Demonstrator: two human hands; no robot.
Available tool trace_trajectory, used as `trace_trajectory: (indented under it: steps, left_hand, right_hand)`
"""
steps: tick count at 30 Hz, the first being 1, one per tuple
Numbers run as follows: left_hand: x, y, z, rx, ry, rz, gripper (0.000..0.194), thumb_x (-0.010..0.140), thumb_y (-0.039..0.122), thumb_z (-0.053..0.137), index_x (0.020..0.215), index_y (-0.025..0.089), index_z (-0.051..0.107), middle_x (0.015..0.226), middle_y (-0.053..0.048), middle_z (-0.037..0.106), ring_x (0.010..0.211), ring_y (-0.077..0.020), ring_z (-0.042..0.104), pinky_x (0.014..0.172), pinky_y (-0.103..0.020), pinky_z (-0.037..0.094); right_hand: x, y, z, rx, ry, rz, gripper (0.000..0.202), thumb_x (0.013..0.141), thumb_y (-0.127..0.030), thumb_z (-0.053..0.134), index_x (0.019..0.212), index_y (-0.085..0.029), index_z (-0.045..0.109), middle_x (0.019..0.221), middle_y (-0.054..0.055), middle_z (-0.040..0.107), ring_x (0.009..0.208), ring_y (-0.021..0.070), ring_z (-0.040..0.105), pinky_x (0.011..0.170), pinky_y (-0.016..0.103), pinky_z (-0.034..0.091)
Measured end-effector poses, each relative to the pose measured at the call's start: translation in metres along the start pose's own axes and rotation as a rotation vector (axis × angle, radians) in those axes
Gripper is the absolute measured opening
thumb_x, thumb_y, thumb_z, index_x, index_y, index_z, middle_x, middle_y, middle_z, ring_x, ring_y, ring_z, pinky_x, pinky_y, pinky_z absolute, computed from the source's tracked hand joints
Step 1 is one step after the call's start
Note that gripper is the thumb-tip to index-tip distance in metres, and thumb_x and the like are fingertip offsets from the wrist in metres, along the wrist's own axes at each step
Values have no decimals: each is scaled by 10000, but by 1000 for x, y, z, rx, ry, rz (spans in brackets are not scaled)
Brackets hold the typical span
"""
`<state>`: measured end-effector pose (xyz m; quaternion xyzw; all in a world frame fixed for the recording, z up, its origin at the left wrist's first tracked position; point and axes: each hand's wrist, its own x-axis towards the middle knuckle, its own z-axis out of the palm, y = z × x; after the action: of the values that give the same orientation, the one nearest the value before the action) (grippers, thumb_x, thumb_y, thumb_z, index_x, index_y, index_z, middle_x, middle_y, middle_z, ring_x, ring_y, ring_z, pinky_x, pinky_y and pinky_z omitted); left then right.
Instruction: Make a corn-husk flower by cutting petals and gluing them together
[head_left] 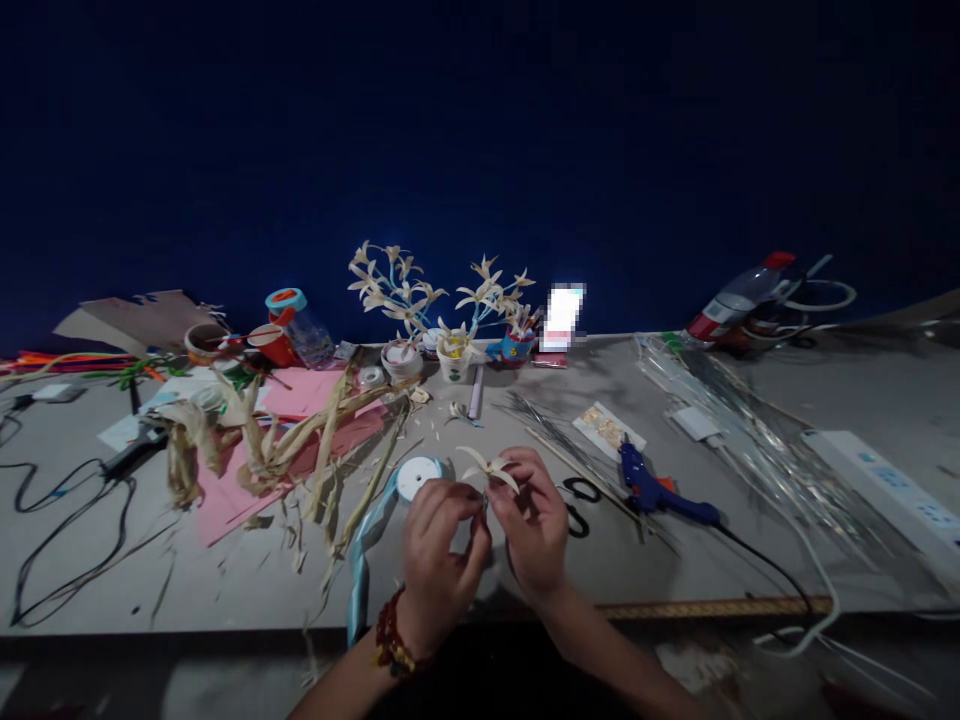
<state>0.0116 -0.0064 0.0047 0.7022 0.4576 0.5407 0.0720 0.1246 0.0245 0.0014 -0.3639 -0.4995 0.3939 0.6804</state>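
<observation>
A pale artificial flower with long narrow petals is held between my hands above the table's front part; it looks made of dried husk. My right hand is closed around the flower's base, fingers behind the petals. Just below the bloom, the thumb and fingertips of my left hand are pinched together; what lies between them is hidden. A white spool of light blue ribbon lies beside my left hand, its ribbon trailing over the table edge. Black-handled scissors lie beside my right hand.
Dried husks cover pink paper on the left. Similar flowers stand in a paper cup at the back. To the right are a blue glue gun, thin wires, a power strip and a leaning bottle.
</observation>
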Motion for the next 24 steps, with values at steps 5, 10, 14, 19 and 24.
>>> trace_trajectory:
  steps: [5,10,14,19,24]
  left_hand:
    - [-1,0,2,53,22,41,212,845,8,587,921,206,593,892,-54,691,880,-211,642,831,-377,522]
    - [-1,1,2,28,13,34,207,848,9,590,916,205,581,885,-54,689,859,-208,636,806,-375,520]
    - [-1,2,2,-1,-11,-10,174,864,34,584,903,203,575,888,-53,679,863,-206,631,806,-369,509]
    - [0,3,3,-85,-19,-55,162,882,41,570,884,202,561,873,-36,667,846,-185,622,811,-351,492]
    - [-1,1,4,-260,-31,-260,117,935,128,572,846,202,586,877,-41,672,865,-181,642,806,-316,503]
  right_hand:
    - [0,1,0,-7,12,-3,123,833,-113,649,792,-213,591,954,30,566,865,181,565,716,281,452]
    - [0,1,-1,9,6,8,132,837,-104,628,784,-212,575,951,25,557,843,176,561,719,284,455]
    - [-3,2,-4,56,-27,22,106,859,-129,627,806,-211,585,967,33,543,887,194,569,780,317,479]
    - [-3,0,-4,63,-43,-20,83,859,-129,631,856,-210,614,983,41,555,906,194,573,798,317,488]
    - [-6,3,-5,80,-15,-1,97,853,-141,668,897,-224,645,995,37,576,929,194,595,787,305,512]
